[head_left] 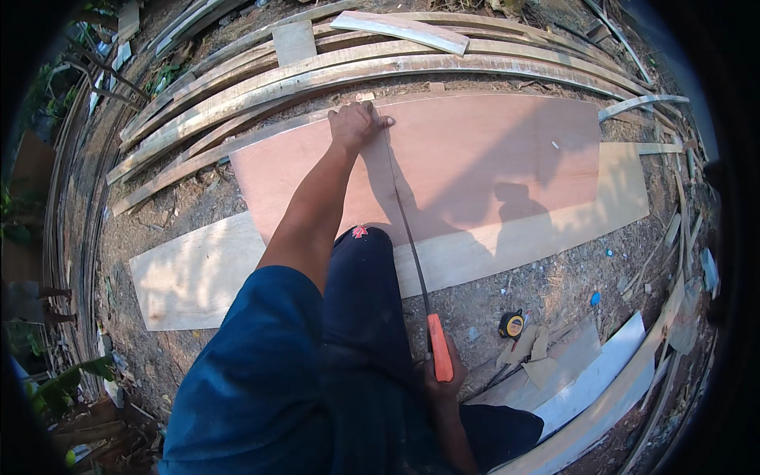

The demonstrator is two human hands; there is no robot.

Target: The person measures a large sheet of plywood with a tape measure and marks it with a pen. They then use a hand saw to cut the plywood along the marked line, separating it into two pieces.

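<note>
A handsaw [409,237] with a long thin blade and an orange and black handle lies edge-on over a reddish plywood sheet [491,162]. My right hand [450,380] is closed round its handle, low in the head view. The blade runs away from me across the sheet toward its far edge. At that edge my left hand [356,127] presses down, fingers curled over the rim and thumb stretched toward the blade. My knee [366,237] in dark trousers rests over the sheet, left of the saw. Beneath lies a paler board [190,273], showing at the left and along the near side.
Long timber planks [317,75] lie stacked beyond the sheet, with a short painted board [400,32] on top. A yellow and black tape measure [511,324] sits on the dirt to my right. Nearby are offcuts [542,364], a white board [594,380] and a blue cap [595,298].
</note>
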